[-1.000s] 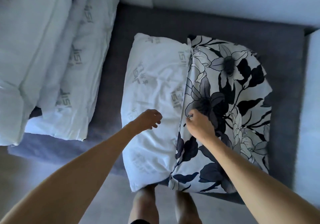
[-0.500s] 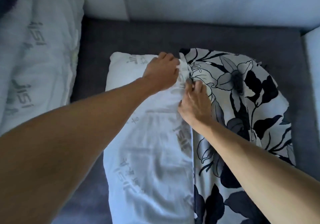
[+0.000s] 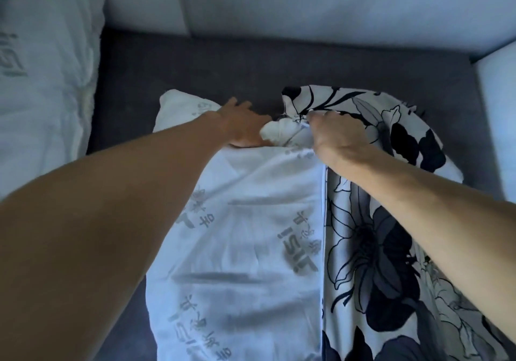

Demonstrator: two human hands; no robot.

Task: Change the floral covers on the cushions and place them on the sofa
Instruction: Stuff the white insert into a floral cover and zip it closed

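Note:
A white cushion (image 3: 245, 237) printed with grey lettering lies on the dark sofa seat (image 3: 195, 64). Its right half sits inside a black-and-white floral cover (image 3: 371, 249). My left hand (image 3: 243, 126) presses down on the cushion's far edge with fingers spread and fairly straight. My right hand (image 3: 335, 137) pinches the open edge of the floral cover at the far end, where the fabric bunches up over a white corner of the cushion.
More white cushions (image 3: 42, 81) with grey print are stacked at the left on the sofa. A pale backrest (image 3: 307, 0) runs along the far side, and a pale armrest (image 3: 497, 115) stands at the right.
Both hands went from the cushion's near middle to its far edge. The right hand now lifts the cover's edge to the right; the left hand has flattened onto the cushion.

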